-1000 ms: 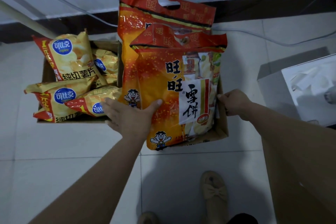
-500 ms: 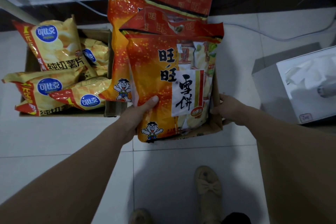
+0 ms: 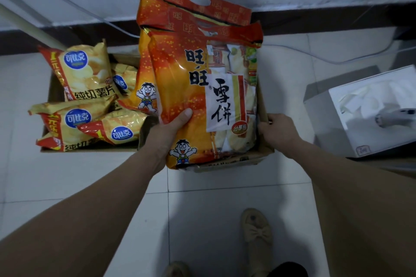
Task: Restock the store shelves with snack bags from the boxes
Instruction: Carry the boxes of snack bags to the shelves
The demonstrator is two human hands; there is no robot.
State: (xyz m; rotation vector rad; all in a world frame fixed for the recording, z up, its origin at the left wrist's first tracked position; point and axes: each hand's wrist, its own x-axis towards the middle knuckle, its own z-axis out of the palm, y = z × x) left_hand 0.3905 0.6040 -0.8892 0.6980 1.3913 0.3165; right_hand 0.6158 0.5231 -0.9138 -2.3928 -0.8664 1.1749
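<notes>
Both hands at the carton, the front orange rice-cracker bag held in the left grip.

The left hand (image 3: 167, 131) gripped the front rice-cracker bag (image 3: 193, 96) at its lower left edge, thumb pressed on its face. The right hand (image 3: 278, 131) clasped the right wall of the carton (image 3: 262, 105) (fingers curled over the rim). That bag stood upright in the carton; a second orange bag (image 3: 180, 4) rose behind it. Left of the carton, yellow chip bags (image 3: 83, 74) filled another box (image 3: 53, 87) on the tiled floor (image 3: 202, 209).
</notes>
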